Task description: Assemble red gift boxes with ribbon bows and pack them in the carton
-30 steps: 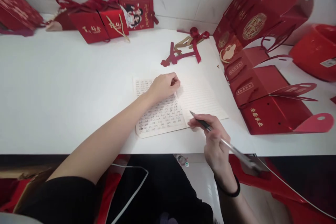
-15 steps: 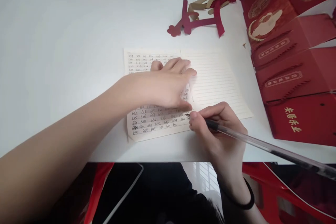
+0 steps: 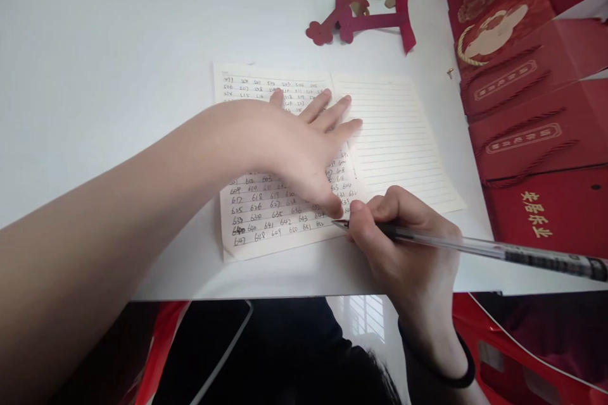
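An open notebook lies on the white table, its left page covered in rows of handwritten numbers, its right page ruled and unwritten. Across the left page rests my left hand, fingers spread, the fingertips reaching over the fold and the thumb low near the last rows. My right hand grips a clear-barrelled black pen close to its tip. That tip is at the lower right of the left page, just after the last number of the bottom row. A dark band circles the right wrist.
Red gift bags with rope handles line the right side. Dark red and gold ribbons lie beyond the notebook, and a small gold piece sits near the bags. The table's front edge runs below the notebook.
The view has shifted a little. The pen tip has moved down the left page to the bottom row. My left hand's fingers are spread wider, and its thumb is lower on the page.
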Motion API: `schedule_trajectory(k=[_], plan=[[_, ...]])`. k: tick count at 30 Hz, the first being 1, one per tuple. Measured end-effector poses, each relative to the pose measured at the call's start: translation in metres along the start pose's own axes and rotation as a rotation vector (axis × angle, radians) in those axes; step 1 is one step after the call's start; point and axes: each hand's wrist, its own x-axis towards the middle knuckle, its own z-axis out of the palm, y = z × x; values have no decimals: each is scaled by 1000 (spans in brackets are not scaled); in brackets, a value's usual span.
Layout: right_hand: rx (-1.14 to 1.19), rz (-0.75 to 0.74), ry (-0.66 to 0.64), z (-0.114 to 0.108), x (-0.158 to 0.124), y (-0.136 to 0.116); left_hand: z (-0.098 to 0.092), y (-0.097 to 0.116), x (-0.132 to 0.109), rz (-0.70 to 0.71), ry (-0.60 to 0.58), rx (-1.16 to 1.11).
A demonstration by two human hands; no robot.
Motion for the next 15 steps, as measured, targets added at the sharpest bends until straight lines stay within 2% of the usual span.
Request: schedule_trajectory(k=[6,12,15], plan=[[-26,11,-3,-1,0,-1,0,0,1,4,121,-174],[-58,23,0,-3,0,-2,-1,6,2,-39,45,-65],[-49,2,-5,-2,0,-2,-3,8,1,-62,-30,16]])
